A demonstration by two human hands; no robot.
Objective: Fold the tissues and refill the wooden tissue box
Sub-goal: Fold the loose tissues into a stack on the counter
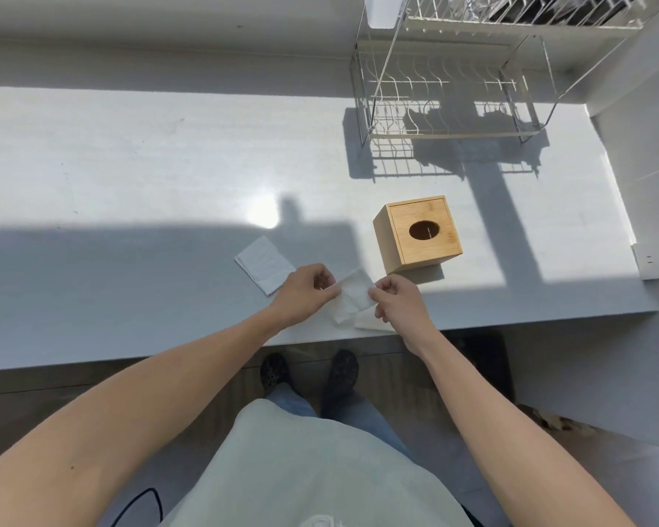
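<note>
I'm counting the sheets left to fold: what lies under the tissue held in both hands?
Under the held tissue, a pale sheet pokes out by the right hand; the rest is covered, so the count is unclear.

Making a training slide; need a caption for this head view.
Both hands, left hand and right hand, fold a tissue beside the wooden tissue box.

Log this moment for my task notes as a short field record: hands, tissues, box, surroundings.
left hand: pinching the left edge of the held tissue
right hand: pinching its right edge
held tissue: white, partly folded, over the counter's near edge
folded tissue: flat on the counter, left of the hands
wooden tissue box: closed, oval slot up, nothing poking out
dish rack: behind the box
counter: white
</note>
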